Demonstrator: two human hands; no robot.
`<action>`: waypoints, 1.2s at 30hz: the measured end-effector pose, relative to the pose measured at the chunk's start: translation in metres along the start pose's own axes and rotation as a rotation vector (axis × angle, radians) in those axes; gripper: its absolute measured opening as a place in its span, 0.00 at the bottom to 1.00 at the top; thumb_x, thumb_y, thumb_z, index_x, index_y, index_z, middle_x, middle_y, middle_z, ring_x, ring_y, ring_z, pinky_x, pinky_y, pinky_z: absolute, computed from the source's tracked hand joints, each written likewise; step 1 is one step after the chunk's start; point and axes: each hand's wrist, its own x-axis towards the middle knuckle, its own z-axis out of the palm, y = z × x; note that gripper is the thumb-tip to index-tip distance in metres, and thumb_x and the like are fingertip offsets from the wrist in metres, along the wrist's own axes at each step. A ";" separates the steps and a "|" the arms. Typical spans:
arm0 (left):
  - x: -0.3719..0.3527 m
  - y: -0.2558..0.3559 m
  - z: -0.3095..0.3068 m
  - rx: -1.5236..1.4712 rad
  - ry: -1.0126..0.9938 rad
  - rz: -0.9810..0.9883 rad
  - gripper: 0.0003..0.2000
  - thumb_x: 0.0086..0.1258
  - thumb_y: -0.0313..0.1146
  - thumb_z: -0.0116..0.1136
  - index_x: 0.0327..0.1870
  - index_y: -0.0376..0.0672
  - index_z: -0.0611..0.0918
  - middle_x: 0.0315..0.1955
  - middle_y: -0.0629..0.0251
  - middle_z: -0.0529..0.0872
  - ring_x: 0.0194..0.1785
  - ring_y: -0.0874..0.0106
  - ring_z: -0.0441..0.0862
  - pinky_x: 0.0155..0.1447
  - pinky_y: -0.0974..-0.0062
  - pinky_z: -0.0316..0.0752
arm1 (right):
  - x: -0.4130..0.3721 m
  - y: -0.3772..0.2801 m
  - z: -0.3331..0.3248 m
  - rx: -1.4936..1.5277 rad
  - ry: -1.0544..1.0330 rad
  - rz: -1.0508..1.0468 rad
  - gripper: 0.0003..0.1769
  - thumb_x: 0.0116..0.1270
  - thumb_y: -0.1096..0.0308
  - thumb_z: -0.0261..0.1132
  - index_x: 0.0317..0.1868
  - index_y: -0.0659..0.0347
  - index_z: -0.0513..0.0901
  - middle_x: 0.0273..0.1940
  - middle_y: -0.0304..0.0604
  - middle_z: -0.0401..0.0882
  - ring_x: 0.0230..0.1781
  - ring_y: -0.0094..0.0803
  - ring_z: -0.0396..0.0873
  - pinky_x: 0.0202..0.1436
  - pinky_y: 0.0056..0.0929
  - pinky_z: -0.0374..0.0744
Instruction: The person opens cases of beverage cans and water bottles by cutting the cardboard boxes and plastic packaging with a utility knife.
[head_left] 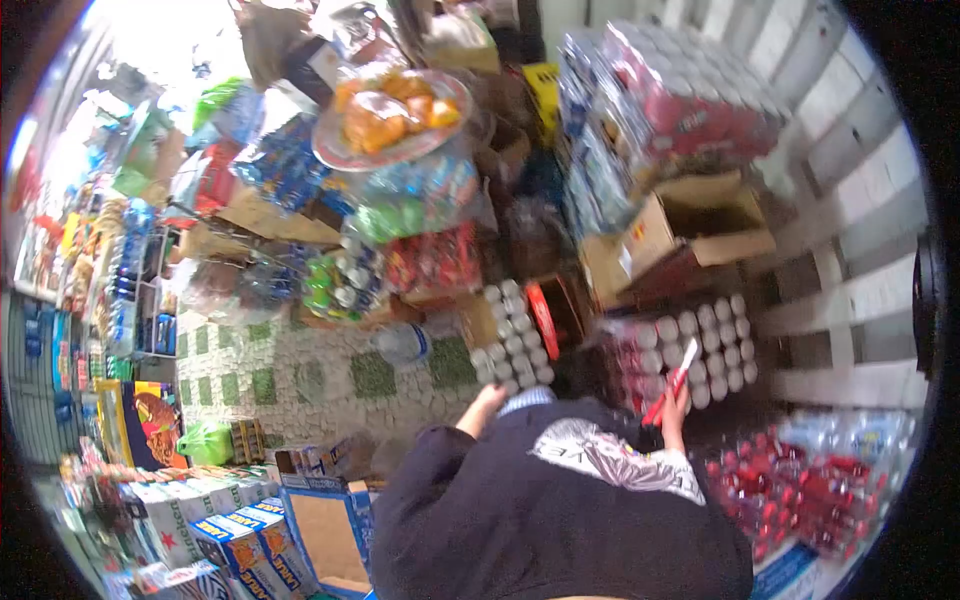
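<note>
On the far left, boxes of lager (225, 535) lie packed side by side at the edge of the tiled floor (300, 385), probably to leave the middle strip free to walk on. The left hand (484, 404), with a pale cuff showing below a dark sleeve, reaches to the near corner of a shrink-wrapped pack of cans (512, 338). Its fingers are turned away, so I cannot tell whether they grip or only rest there.

Further right, the right hand (674, 405) has its fingers closed around the lower end of a red-and-white cutter (680, 375). The cutter is held in the air just in front of a second tray of cans (712, 345), touching nothing that I can make out. Its long axis slants from lower left to upper right, and the pale tip points up and away from the body toward the can tops. Holding it low on the handle seems meant to keep the tip well away from the fingers.

An open cardboard box (690, 232) sits above the tray, and red-capped bottles (805, 490) lie wrapped at the lower right.
</note>
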 end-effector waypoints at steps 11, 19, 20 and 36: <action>-0.011 -0.011 -0.015 0.060 0.108 0.082 0.15 0.52 0.39 0.48 0.31 0.33 0.73 0.23 0.63 0.76 0.24 0.75 0.71 0.26 0.78 0.66 | 0.043 0.032 -0.018 -0.085 -0.009 0.077 0.20 0.52 0.66 0.54 0.45 0.63 0.63 0.33 0.41 0.69 0.31 0.26 0.68 0.33 0.22 0.68; -0.051 -0.016 0.038 -0.079 0.061 -0.056 0.16 0.47 0.36 0.47 0.32 0.31 0.73 0.23 0.57 0.76 0.27 0.70 0.73 0.29 0.75 0.68 | 0.025 -0.013 -0.035 -0.009 0.114 0.000 0.26 0.43 0.72 0.60 0.44 0.65 0.62 0.35 0.43 0.65 0.37 0.30 0.66 0.42 0.25 0.64; -0.061 -0.006 0.044 0.001 0.063 -0.059 0.16 0.47 0.36 0.47 0.32 0.31 0.73 0.24 0.56 0.76 0.29 0.70 0.74 0.32 0.75 0.68 | 0.045 0.035 -0.046 -0.117 0.162 -0.163 0.25 0.42 0.73 0.61 0.43 0.65 0.62 0.35 0.43 0.65 0.36 0.30 0.66 0.41 0.25 0.65; -0.092 -0.036 0.115 -0.092 0.249 0.036 0.16 0.51 0.39 0.50 0.33 0.34 0.74 0.27 0.58 0.77 0.33 0.72 0.72 0.38 0.76 0.66 | 0.046 0.025 -0.067 0.324 -0.003 0.181 0.15 0.54 0.61 0.52 0.39 0.60 0.65 0.18 0.37 0.67 0.14 0.24 0.67 0.14 0.21 0.68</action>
